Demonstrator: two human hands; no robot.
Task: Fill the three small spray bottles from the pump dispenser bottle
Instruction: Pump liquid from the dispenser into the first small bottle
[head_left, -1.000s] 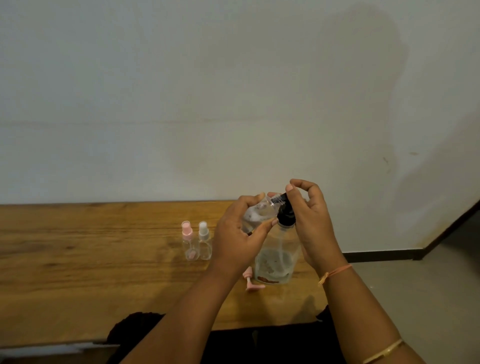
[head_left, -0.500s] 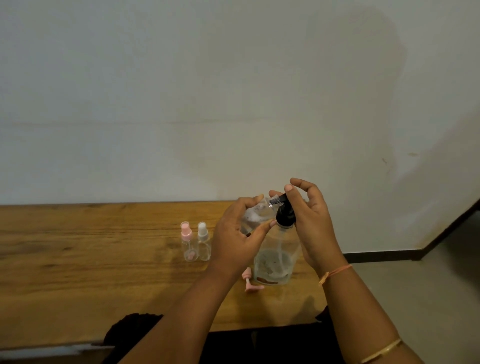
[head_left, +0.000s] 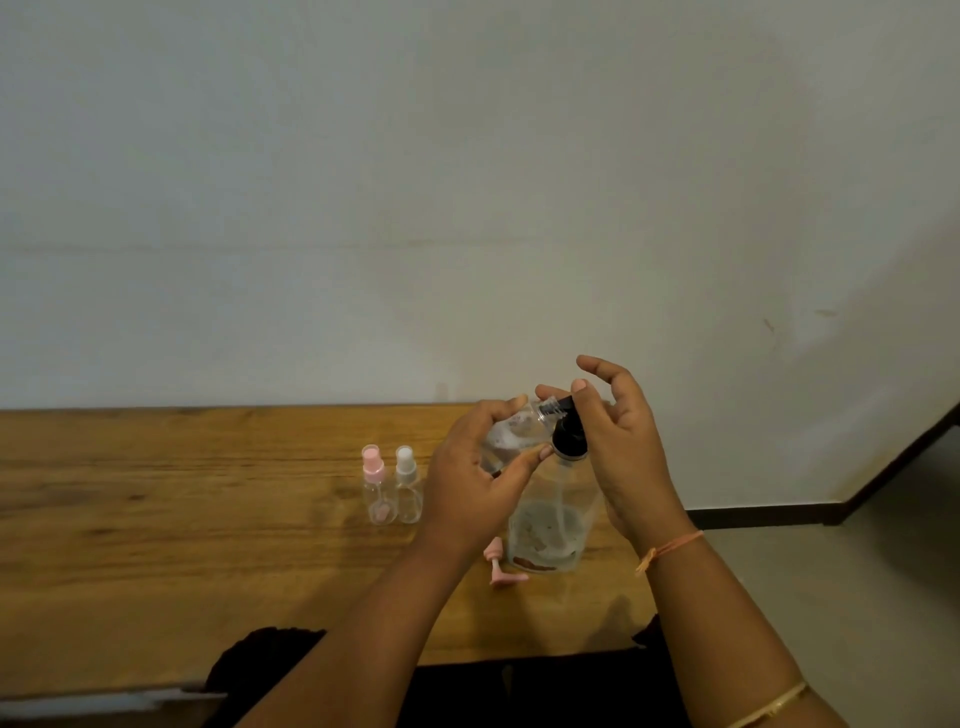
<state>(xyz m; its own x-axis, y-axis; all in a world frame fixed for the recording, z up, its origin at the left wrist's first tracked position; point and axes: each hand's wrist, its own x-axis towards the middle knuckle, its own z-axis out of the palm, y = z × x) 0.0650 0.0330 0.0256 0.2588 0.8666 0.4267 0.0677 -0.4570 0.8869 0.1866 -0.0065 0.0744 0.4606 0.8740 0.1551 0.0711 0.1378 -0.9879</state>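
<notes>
My left hand (head_left: 475, 480) grips a small clear spray bottle (head_left: 511, 434) tilted on its side, its open neck held against the black pump head (head_left: 569, 436) of the clear pump dispenser bottle (head_left: 550, 525) standing on the wooden table (head_left: 182, 545). My right hand (head_left: 618, 447) rests on the pump head with a thumb over the nozzle and the other fingers loosely spread. Two more small spray bottles stand upright to the left, one with a pink cap (head_left: 375, 486), one with a white cap (head_left: 408, 483). A loose pink spray cap (head_left: 500, 564) lies by the dispenser's base.
A plain wall rises right behind the table. The table's right end is near the dispenser, with grey floor (head_left: 841, 597) beyond it. Dark clothing (head_left: 519, 691) shows below the table's front edge.
Nothing large has moved. My right hand's fingers have shifted slightly on the pump head; the small bottle stays at the nozzle.
</notes>
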